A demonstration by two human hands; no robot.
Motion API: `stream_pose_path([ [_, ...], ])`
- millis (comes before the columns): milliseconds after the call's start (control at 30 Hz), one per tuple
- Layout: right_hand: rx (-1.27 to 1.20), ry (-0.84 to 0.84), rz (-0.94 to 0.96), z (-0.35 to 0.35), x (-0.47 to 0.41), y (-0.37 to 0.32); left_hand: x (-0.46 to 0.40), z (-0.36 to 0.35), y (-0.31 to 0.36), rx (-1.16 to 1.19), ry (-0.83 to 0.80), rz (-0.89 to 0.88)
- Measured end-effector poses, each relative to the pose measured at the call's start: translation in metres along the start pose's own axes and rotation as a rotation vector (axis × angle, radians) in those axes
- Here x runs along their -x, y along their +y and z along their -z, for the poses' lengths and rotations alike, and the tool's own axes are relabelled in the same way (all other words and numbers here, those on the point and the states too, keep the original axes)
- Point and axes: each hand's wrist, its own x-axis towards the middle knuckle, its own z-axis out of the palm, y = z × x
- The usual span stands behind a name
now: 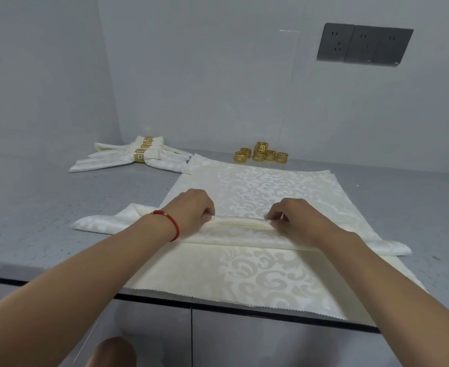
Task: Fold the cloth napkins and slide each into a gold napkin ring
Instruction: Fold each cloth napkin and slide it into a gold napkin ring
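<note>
My left hand and right hand each pinch the folded napkin; loose gold rings lie beyond them.

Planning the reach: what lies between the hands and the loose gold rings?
Only flat patterned napkin lies between the hands and loose gold rings, head view.

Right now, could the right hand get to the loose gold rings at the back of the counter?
Probably yes, once it lets go. The right hand is pinching the napkin fold, and only flat cloth lies between it and the loose rings, so nothing stands in the way.
</note>
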Motion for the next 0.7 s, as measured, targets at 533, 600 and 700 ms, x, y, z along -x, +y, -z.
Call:
stream_pose_path([
  [533,0.321,-0.076,0.064,0.008,0.007,-0.018,0.023,0.001,0.010,-0.194,-0.027,-0.125],
  [600,0.197,-0.068,0.027,0.006,0.007,-0.014,0.022,-0.001,0.005,-0.028,-0.014,-0.025],
  [700,0.185,-0.069,0.040,0.003,0.010,-0.012,0.022,-0.004,0.005,-0.025,-0.017,-0.018],
])
